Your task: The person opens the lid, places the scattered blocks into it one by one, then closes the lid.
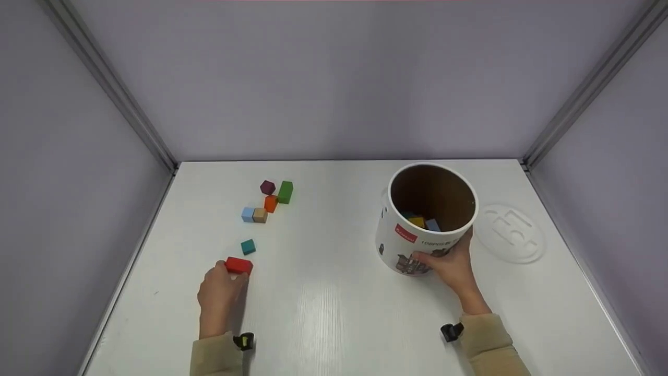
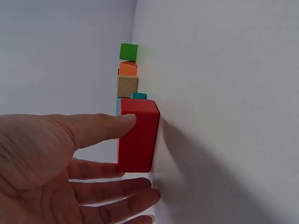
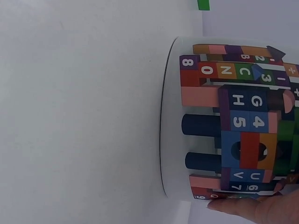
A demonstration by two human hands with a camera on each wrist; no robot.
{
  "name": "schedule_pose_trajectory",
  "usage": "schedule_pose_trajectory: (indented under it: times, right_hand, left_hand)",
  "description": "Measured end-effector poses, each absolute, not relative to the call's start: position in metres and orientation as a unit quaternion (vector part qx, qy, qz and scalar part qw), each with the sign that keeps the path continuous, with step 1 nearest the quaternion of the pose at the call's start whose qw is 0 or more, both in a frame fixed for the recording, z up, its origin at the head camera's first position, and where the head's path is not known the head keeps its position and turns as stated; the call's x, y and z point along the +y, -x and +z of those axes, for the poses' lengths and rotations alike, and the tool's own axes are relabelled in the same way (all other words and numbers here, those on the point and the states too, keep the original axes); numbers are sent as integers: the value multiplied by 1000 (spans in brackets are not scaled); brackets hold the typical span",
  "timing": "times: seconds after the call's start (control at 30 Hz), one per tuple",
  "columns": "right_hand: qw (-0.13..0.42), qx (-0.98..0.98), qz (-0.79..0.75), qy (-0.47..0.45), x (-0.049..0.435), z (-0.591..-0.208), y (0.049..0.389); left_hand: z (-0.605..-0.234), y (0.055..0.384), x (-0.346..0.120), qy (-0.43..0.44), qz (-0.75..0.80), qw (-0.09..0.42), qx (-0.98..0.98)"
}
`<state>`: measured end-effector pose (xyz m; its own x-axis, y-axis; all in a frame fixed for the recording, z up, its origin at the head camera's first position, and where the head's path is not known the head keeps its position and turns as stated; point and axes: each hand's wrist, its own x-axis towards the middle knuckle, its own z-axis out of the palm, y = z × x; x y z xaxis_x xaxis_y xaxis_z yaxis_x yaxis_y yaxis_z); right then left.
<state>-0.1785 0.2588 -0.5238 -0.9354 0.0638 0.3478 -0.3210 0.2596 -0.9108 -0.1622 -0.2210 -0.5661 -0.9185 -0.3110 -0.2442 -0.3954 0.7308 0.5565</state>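
Note:
A red block (image 1: 239, 265) is pinched between the thumb and fingers of my left hand (image 1: 216, 292), low over the table at the left. In the left wrist view the thumb lies on one face of the red block (image 2: 138, 144). My right hand (image 1: 454, 266) grips the side of a white printed bucket (image 1: 389, 245), thumb on its front, other fingers hidden behind it. The bucket stands on the table with its mouth up. Inside it show a few blocks, among them a yellow block (image 1: 417, 222) and a light blue block (image 1: 432, 225).
Just beyond the red block lies a teal cube (image 1: 248, 246). Farther back are a light blue cube (image 1: 248, 214), a wooden cube (image 1: 260, 215), an orange block (image 1: 270, 203), a green block (image 1: 285, 192) and a maroon block (image 1: 267, 187). A clear lid (image 1: 510, 233) lies right of the bucket.

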Motion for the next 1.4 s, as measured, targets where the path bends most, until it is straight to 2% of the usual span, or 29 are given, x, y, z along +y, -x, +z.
schedule_pose_trajectory:
  times: [0.63, 1.1, 1.4]
  right_hand:
    - [154, -774, 607, -92, 259, -522, 179]
    - [155, -779, 602, -84, 259, -521, 179]
    - [157, -780, 600, -83, 259, -523, 180]
  left_hand:
    - [-570, 172, -217, 215, 354, 82, 907]
    - [-569, 175, -214, 184, 325, 81, 924]
    - [-570, 172, -213, 196, 326, 50, 923]
